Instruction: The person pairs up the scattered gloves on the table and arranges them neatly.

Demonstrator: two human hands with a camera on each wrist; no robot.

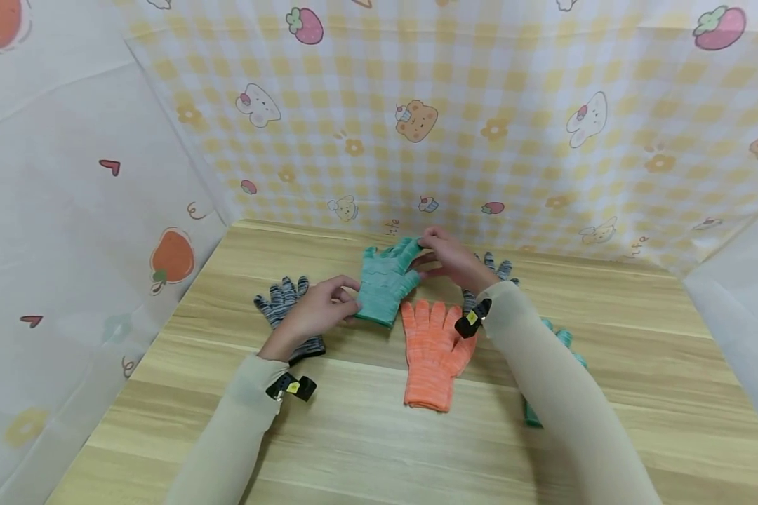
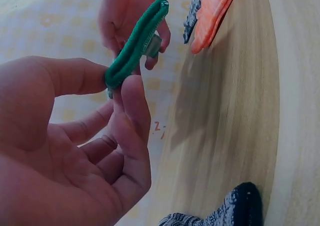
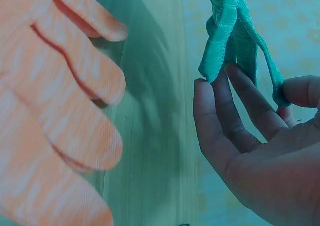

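Observation:
A green knitted glove [image 1: 383,284] is held between both hands above the table, its fingers toward the back wall. My left hand [image 1: 326,306] pinches the dark green cuff [image 2: 131,46] between thumb and fingers. At the other end my right hand [image 1: 453,261] pinches a glove fingertip [image 3: 281,97] between thumb and finger, while its other fingers touch the hanging glove fingers. In front of the held glove lies an orange glove [image 1: 431,354], flat with its cuff toward me. A grey-black glove [image 1: 282,300] lies partly behind my left hand.
Another grey-black glove [image 1: 504,270] lies at the right, partly hidden by my right arm. Farther right, a second green glove [image 1: 565,338] shows past the sleeve. The wooden table [image 1: 354,435] meets a yellow checked cloth [image 1: 455,168] at the back.

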